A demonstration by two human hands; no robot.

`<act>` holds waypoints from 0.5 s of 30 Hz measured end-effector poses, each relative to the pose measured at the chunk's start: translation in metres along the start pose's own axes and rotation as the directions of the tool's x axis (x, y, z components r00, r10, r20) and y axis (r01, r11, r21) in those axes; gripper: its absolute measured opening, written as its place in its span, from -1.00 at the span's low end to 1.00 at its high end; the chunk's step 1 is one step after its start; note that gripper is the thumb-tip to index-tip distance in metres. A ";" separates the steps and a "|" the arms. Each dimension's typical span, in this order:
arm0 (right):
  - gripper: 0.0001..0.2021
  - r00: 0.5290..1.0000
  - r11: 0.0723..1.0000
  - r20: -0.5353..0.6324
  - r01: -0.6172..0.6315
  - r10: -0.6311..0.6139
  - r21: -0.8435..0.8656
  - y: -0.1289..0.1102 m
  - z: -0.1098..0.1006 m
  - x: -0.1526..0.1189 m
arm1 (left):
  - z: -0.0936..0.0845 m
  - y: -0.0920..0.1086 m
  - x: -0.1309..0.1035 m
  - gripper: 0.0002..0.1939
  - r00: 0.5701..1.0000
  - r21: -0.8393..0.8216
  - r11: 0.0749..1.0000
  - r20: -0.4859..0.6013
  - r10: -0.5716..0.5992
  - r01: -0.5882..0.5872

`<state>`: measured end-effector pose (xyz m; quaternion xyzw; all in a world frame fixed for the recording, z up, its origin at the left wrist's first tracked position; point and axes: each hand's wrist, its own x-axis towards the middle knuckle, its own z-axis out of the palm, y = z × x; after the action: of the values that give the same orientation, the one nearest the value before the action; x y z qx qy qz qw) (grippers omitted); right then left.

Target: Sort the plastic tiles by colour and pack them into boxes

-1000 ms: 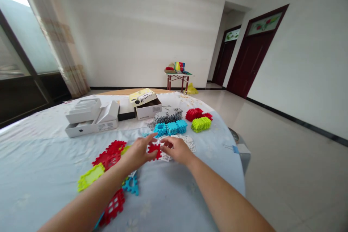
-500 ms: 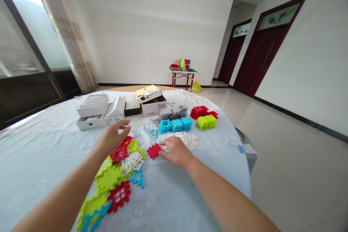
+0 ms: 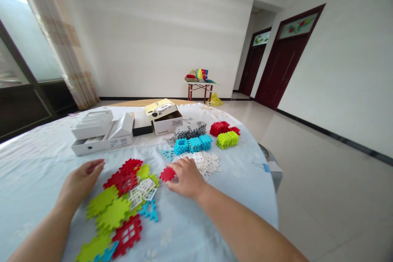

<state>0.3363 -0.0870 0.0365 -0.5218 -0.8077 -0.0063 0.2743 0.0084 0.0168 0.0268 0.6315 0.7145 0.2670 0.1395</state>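
Observation:
My right hand [image 3: 186, 177] has its thumb and fingers closed on the edge of a red notched building-toy plate [image 3: 167, 174], just above the cloth. My left hand [image 3: 83, 179] is on the left of the loose pieces, its fingers loosely curved and nothing seen in them. Between the hands lies a mixed pile: red plates [image 3: 123, 181], green plates [image 3: 114, 213], white window-grid pieces [image 3: 144, 190] and a blue triangular piece [image 3: 149, 211]. Nearer to me lies a red window plate [image 3: 127, 235]. Behind my right hand spread more white grid pieces [image 3: 207, 163], partly hidden by it.
Rows of blue [image 3: 196, 143], grey [image 3: 190, 130], red [image 3: 219, 128] and green plates [image 3: 227, 140] stand further back. White boxes [image 3: 101, 141] and a carton with a yellow lid [image 3: 167, 123] occupy the far left. The round table's edge curves along the right, near a blue clip [image 3: 265, 167].
My left hand has moved left and down, away from above the pile's far end. My right hand has come further over the red plate. The view has shifted slightly.

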 end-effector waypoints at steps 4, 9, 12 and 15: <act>-0.56 0.966 0.985 -0.250 -0.027 0.070 0.173 0.032 -0.031 0.007 | 0.002 -0.006 0.002 -0.50 1.000 0.071 0.997 0.004 -0.008 0.008; -0.58 0.820 0.932 -0.455 -0.249 0.348 0.263 0.122 -0.081 0.013 | 0.008 -0.015 0.008 -0.49 1.000 0.138 0.990 -0.004 -0.010 0.010; -0.58 0.706 0.861 -0.494 -0.446 0.506 0.245 0.187 -0.101 0.012 | 0.015 -0.025 0.015 -0.49 1.000 0.169 0.985 0.002 0.016 -0.016; -0.58 0.625 0.766 -0.482 -0.619 0.614 0.173 0.243 -0.109 0.008 | 0.023 -0.039 0.023 -0.51 0.999 0.165 0.986 -0.015 0.040 -0.037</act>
<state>0.5873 -0.0016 0.0658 -0.7462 -0.4767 -0.0546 0.4615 -0.0155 0.0416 -0.0102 0.6521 0.7230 0.2153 0.0751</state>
